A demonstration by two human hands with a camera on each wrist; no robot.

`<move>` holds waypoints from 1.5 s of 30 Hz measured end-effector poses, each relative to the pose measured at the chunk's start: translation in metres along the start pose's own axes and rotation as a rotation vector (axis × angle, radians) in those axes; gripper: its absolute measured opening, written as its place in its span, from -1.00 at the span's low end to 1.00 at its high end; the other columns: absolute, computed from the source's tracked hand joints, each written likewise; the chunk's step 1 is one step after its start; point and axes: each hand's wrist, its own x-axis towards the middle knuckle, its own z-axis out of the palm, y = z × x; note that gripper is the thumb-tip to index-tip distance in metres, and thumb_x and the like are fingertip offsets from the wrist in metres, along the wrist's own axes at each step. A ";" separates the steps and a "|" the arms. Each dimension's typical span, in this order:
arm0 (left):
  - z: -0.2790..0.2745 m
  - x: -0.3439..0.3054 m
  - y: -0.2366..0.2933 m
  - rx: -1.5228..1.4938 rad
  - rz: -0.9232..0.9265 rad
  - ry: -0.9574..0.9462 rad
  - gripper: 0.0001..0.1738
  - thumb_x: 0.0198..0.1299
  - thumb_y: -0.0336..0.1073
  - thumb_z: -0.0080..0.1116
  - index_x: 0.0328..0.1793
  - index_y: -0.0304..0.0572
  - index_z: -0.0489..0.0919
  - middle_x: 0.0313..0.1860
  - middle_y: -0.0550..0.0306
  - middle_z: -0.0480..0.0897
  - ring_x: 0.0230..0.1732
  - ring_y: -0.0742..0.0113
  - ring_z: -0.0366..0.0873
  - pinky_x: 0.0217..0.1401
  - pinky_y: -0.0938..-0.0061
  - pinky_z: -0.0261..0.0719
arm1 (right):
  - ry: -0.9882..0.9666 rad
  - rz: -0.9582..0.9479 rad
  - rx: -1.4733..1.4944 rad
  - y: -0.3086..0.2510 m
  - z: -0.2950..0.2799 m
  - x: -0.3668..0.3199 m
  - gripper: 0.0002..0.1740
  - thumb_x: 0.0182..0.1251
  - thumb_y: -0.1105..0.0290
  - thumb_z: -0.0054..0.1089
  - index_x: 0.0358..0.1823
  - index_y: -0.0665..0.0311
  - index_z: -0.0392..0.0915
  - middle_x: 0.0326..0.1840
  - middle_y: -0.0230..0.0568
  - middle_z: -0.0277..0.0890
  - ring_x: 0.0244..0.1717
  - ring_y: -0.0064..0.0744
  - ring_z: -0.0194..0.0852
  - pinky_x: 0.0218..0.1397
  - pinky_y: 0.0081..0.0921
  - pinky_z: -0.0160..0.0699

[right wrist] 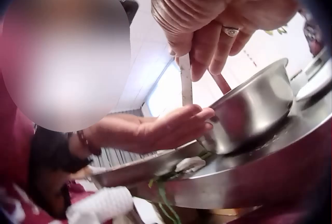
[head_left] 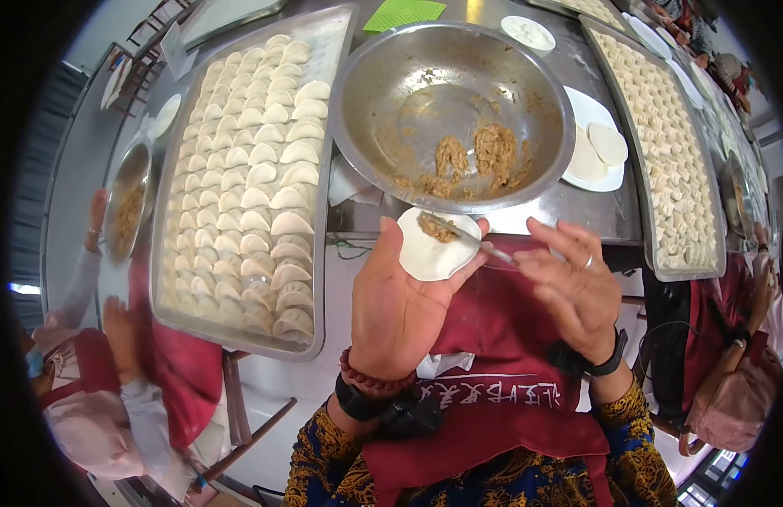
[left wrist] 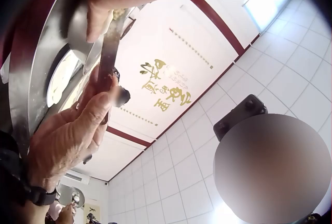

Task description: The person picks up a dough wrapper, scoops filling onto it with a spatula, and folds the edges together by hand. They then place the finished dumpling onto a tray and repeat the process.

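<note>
My left hand (head_left: 400, 313) is palm up below the steel bowl's near rim. A round white dumpling wrapper (head_left: 429, 260) lies on its nearly straight fingers, with the thumb along the wrapper's left edge. Brown minced filling (head_left: 438, 230) sits on the wrapper's upper part. My right hand (head_left: 577, 287) pinches a narrow, flat metal spatula (left wrist: 109, 53) between thumb and fingers. In the head view, the spatula's tip meets the filling. The large steel bowl (head_left: 383, 177) holds lumps of minced filling (head_left: 495, 152) at its near side, with smears up the wall.
A tray (head_left: 332, 51) of folded dumplings stands left of the bowl, and another tray (head_left: 653, 253) of shaped dumplings at right. Beside the bowl, a white plate (head_left: 581, 101) bears wrappers (head_left: 609, 144). Behind are a white bowl (head_left: 528, 34) and green mat (head_left: 404, 13). Other people work both sides.
</note>
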 end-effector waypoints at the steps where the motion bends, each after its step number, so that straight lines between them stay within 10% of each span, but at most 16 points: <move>1: 0.000 0.000 0.000 0.000 -0.001 0.003 -0.35 0.61 -0.03 -0.46 0.51 -0.52 0.09 0.48 -0.34 0.27 0.50 -0.39 0.19 0.60 -0.19 0.09 | -0.001 0.002 0.002 -0.003 0.002 -0.002 -0.78 0.21 0.45 0.37 -0.10 0.17 0.71 -0.03 -0.27 0.73 0.29 -0.12 0.56 0.35 -0.14 0.36; 8: -0.007 0.003 0.001 0.034 -0.024 0.110 -0.30 0.60 0.02 -0.48 0.44 -0.64 0.12 0.41 -0.47 0.29 0.47 -0.40 0.23 0.57 -0.15 0.17 | -0.119 -0.233 -0.164 -0.005 -0.006 -0.012 -0.73 0.19 0.34 0.40 -0.07 0.14 0.66 0.04 -0.29 0.72 0.35 -0.16 0.51 0.35 -0.21 0.37; 14: -0.012 0.007 0.005 0.015 0.005 0.070 -0.37 0.61 -0.04 -0.38 0.48 -0.52 0.13 0.44 -0.32 0.31 0.47 -0.30 0.27 0.56 -0.16 0.18 | 0.150 0.191 0.181 0.020 -0.013 0.015 -0.77 0.29 0.47 0.20 -0.08 0.26 0.74 0.14 0.00 0.66 0.21 -0.05 0.56 0.41 -0.10 0.29; 34: -0.003 0.005 0.011 -0.038 0.037 0.065 -0.40 0.60 -0.01 -0.33 0.49 -0.39 0.18 0.47 -0.15 0.34 0.50 -0.10 0.26 0.59 -0.17 0.12 | 0.187 0.400 0.521 0.027 0.012 0.020 -0.76 0.41 0.43 0.13 -0.03 0.33 0.72 0.13 -0.06 0.68 0.25 -0.18 0.54 0.46 -0.15 0.26; 45: -0.006 -0.007 0.008 0.040 0.019 0.058 -0.36 0.60 0.04 -0.37 0.41 -0.46 0.23 0.33 -0.22 0.43 0.42 -0.20 0.34 0.51 -0.03 0.26 | -0.061 -0.195 -0.111 -0.008 0.010 -0.001 -0.73 0.13 0.30 0.44 -0.10 0.05 0.71 0.02 -0.40 0.71 0.32 -0.15 0.53 0.32 -0.21 0.42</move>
